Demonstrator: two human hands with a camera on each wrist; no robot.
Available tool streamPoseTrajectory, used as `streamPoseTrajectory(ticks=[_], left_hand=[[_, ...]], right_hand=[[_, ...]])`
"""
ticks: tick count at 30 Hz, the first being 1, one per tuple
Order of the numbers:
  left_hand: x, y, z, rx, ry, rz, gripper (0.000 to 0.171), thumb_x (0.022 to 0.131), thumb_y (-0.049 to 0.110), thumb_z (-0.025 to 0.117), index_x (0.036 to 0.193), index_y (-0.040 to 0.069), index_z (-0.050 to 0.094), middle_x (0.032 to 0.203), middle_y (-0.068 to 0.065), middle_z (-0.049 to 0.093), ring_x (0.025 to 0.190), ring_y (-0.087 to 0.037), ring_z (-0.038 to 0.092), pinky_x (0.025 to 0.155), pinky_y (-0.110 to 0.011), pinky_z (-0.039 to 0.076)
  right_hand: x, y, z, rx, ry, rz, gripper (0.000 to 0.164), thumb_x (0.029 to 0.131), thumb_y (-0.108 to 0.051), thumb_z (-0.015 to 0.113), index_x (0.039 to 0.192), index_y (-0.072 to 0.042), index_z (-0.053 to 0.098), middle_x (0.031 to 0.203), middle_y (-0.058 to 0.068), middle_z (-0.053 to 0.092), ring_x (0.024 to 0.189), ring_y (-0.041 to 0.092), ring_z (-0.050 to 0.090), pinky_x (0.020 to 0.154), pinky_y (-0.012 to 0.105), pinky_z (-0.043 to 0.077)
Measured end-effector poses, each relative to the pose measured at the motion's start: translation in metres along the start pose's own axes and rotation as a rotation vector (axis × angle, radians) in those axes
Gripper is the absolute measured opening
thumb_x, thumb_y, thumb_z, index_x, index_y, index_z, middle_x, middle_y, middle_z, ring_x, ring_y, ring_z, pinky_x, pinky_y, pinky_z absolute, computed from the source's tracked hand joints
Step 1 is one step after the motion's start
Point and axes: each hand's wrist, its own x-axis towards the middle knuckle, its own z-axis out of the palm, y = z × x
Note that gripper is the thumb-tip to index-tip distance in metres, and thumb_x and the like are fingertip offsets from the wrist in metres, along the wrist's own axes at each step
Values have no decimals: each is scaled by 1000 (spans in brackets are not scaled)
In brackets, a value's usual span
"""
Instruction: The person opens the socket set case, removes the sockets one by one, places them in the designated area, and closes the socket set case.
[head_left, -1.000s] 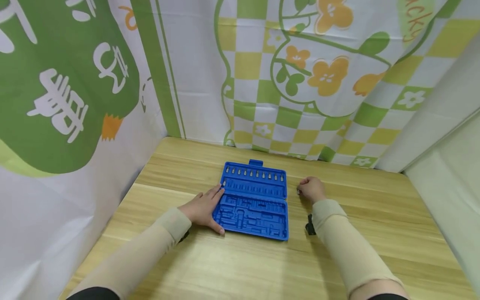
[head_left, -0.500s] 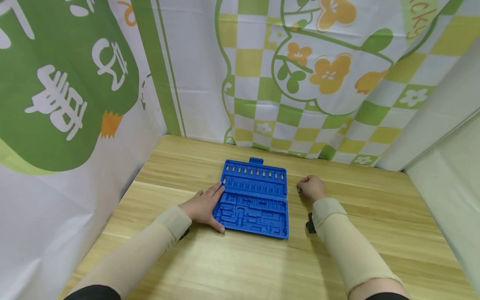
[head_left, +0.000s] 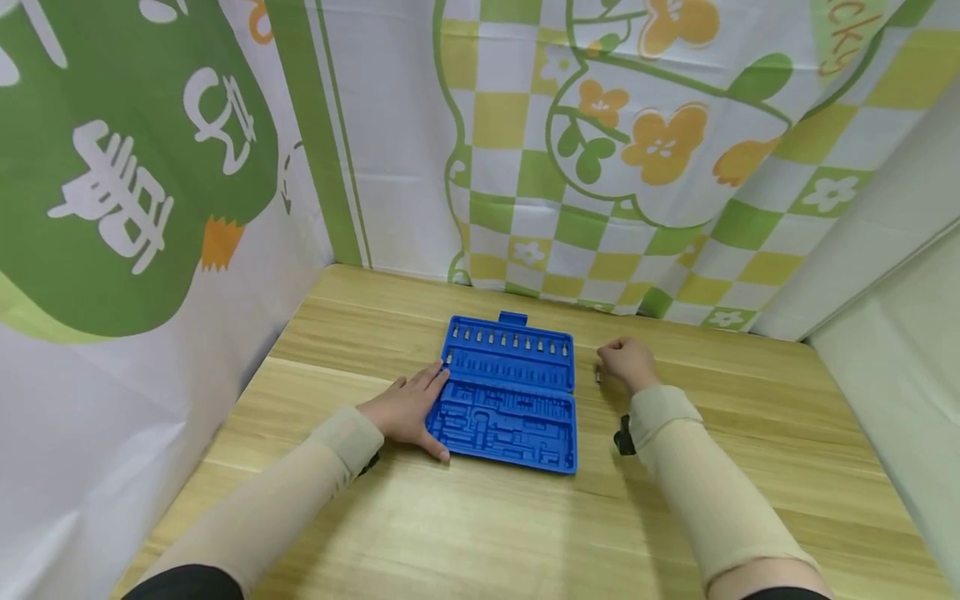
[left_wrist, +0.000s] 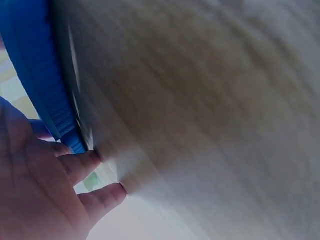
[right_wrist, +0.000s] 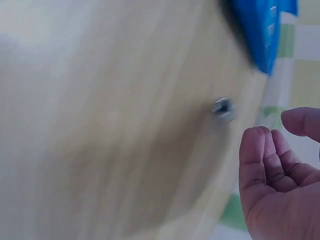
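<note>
A blue hinged tool case lies unfolded on the table. Its far half holds a row of small metal sockets, and one more socket sits at the left of the second row. My left hand rests along the case's left side, fingers extended and thumb spread at the near corner. To the right of the case a loose silver socket with a dark hollow end lies on the wood. Just beyond it is my right hand, its fingers loosely bent, thumb apart and nothing between them.
The wooden table runs back to a patterned green, yellow and white cloth. White cloth hangs along the left edge, and a pale panel stands at the right.
My right hand has let go of the socket and drawn slightly away from it, leaving it on the table. My left hand stays at the case.
</note>
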Motion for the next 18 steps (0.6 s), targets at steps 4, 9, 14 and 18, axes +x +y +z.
streamPoseTrajectory(ticks=[4, 9, 14, 18], left_hand=[[2, 0, 1, 12, -8, -12, 140, 70, 71, 84, 165, 1, 8, 171, -20, 0, 157, -36, 9, 120, -64, 19], [1, 1, 1, 22, -12, -8, 139, 71, 71, 83, 165, 1, 8, 171, -19, 0, 157, -35, 9, 120, -63, 20], [1, 2, 1, 23, -8, -8, 139, 71, 71, 84, 165, 2, 9, 172, -19, 1, 157, -35, 10, 121, -63, 20], [1, 0, 2, 37, -4, -27, 139, 70, 72, 83, 166, 3, 9, 172, -17, 0, 157, -33, 9, 121, -61, 20]], right_hand=[[1, -24, 9, 118, -34, -31, 31, 105, -17, 53, 119, 9, 61, 114, 23, 64, 101, 34, 64, 92, 46, 55], [0, -61, 37, 309, -115, -18, 30, 106, -13, 54, 124, 10, 58, 126, 28, 61, 111, 35, 64, 98, 43, 54], [-3, -93, 66, 435, -201, 1, 25, 106, -12, 57, 121, 8, 60, 121, 22, 63, 110, 30, 64, 98, 40, 54], [-6, -111, 91, 376, -250, -45, 27, 106, -14, 58, 123, 7, 63, 119, 20, 65, 110, 31, 64, 95, 39, 56]])
